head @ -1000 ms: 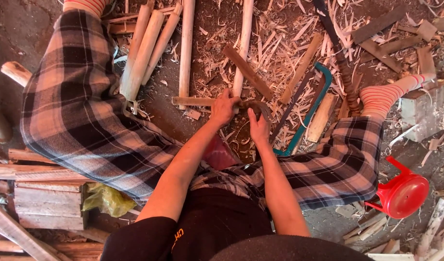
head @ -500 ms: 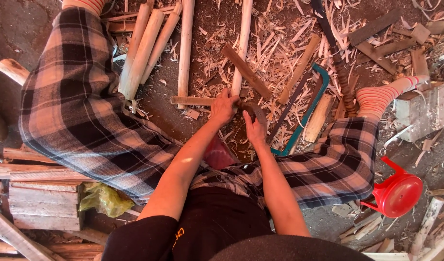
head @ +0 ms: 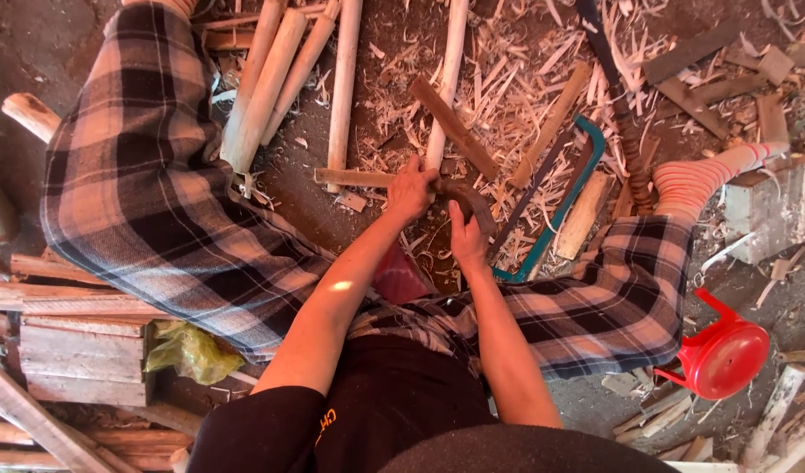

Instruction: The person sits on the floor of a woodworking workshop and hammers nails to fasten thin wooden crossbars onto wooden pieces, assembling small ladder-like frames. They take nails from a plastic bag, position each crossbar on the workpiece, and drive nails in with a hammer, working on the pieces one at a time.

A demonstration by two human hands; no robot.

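- Both bare arms reach forward and down between the spread knees, elbows bent, forearms converging.
- The left hand (head: 411, 189) lies knuckles up, fingers curled closed in a grip, thumb side turned toward the other hand.
- The right hand (head: 466, 234) sits just beside and a little nearer the body, fingers wrapped shut, wrist nearly straight.

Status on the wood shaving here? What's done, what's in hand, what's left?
Done: pale shavings cover the ground, and several smooth, peeled round sticks lie by the left knee. In hand: left hand pins a flat wooden strip to the ground while right hand holds a dark curved blade tool at it. Left: darker flat offcuts nearby look unworked; how many remain is unclear.
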